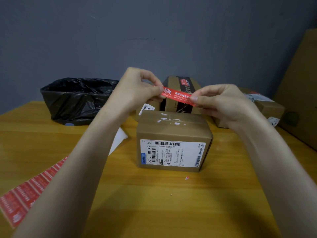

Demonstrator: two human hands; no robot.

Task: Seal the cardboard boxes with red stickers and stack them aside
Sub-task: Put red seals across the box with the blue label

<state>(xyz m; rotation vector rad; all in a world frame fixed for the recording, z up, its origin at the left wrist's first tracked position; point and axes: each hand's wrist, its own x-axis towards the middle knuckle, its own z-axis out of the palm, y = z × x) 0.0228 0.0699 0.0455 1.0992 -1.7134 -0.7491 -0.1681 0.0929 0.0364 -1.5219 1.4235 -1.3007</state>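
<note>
A small cardboard box with a white shipping label on its near side stands on the wooden table, its top flaps closed. Above and just behind it I stretch a red sticker flat in the air. My left hand pinches the sticker's left end and my right hand pinches its right end. A strip of several red stickers on backing lies at the table's near left, partly under my left forearm.
A bin lined with a black bag stands at the back left. Sealed cardboard boxes sit behind the small box, another box at the right. A large cardboard sheet leans against the right wall. White backing paper lies beside my left arm.
</note>
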